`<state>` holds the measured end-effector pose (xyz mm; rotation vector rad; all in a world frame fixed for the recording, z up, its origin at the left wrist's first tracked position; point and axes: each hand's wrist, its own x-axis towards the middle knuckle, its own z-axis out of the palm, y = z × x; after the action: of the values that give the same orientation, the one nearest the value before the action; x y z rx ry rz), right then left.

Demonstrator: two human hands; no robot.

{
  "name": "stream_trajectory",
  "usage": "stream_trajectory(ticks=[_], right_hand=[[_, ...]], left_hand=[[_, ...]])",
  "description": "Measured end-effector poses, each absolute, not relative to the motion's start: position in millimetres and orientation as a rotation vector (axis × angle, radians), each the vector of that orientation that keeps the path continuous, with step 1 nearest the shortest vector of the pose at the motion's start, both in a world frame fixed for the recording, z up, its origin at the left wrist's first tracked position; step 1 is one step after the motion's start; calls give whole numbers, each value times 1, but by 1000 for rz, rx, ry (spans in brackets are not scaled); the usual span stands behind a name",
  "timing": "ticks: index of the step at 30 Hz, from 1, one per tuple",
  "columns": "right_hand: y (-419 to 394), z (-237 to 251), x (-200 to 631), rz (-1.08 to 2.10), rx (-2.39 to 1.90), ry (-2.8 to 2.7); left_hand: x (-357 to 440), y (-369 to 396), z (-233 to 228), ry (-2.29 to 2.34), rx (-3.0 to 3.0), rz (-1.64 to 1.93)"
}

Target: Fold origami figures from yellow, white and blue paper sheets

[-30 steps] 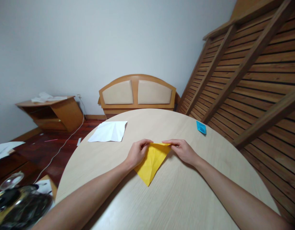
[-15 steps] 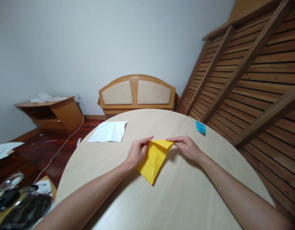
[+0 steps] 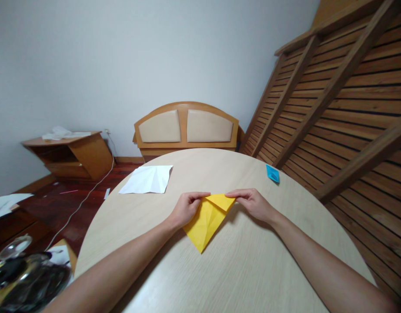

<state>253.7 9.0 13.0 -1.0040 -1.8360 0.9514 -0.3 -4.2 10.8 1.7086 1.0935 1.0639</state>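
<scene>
Round pale wooden bench (image 3: 239, 269) with a yellow paper being folded at its middle

Yellow paper (image 3: 207, 219), folded to a triangle with its point toward the person, lies flat on the bench between both hands; a small flap is turned down along its far edge. Left hand (image 3: 187, 207) has its grip clamped on the paper's far left corner, thumb and forefinger pinched together. Right hand (image 3: 252, 203) pinches the far right corner the same way, its grip closed on the paper. White creased sheet (image 3: 147, 179) lies well apart to the left on the bench, blue folded piece (image 3: 272, 173) near the right rim. Beyond stand a padded headboard (image 3: 186, 127), a slatted wooden frame (image 3: 337, 100) and a low cabinet (image 3: 73, 154)
</scene>
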Motion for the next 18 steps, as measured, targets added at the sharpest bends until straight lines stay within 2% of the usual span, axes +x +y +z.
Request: stream_trajectory(ticks=[10, 18], right_hand=[[7, 14, 253, 785, -911, -2073], [0, 19, 240, 716, -1052, -2016]], left_hand=[[-1, -3, 7, 1047, 1734, 1127], [1, -6, 7, 1114, 1813, 1068]])
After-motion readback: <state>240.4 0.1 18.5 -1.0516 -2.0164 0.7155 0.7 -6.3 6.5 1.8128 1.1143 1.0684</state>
